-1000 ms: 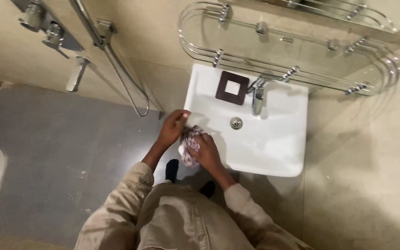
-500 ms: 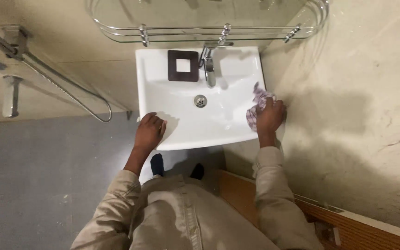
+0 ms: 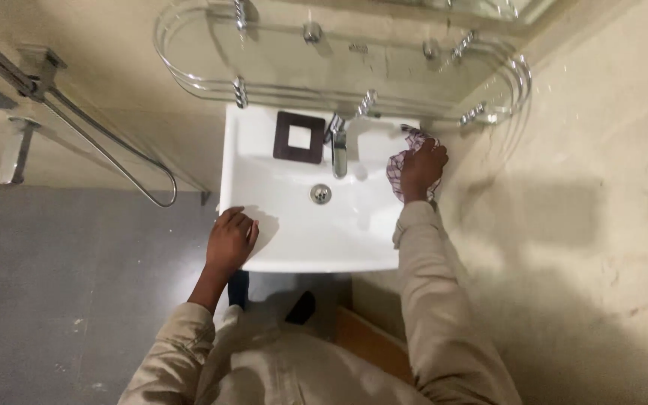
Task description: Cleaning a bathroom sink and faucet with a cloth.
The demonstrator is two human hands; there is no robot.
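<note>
Right hand (image 3: 423,166): closed around a checked red-and-white cloth (image 3: 401,163), fingers curled over it and pressing it against the back right corner of the white basin (image 3: 294,240), beside the wall. Half a second ago this hand and cloth were at the middle of the right rim; a second ago both hands worked the cloth at the front left edge. In my judgement, the wiping has travelled round the rim and now reaches the rear corner, with the area behind the tap likely outstanding.

Left hand (image 3: 230,238): holds nothing. It lies palm down, fingers loosely bent, on the front left rim, apparently as a brace; it has kept that place since half a second ago.

Surroundings: chrome tap (image 3: 339,146) just left of the cloth; drain (image 3: 321,193) below it; a dark square soap dish (image 3: 299,137) on the back ledge; a glass shelf (image 3: 279,56) with chrome rails above.
</note>
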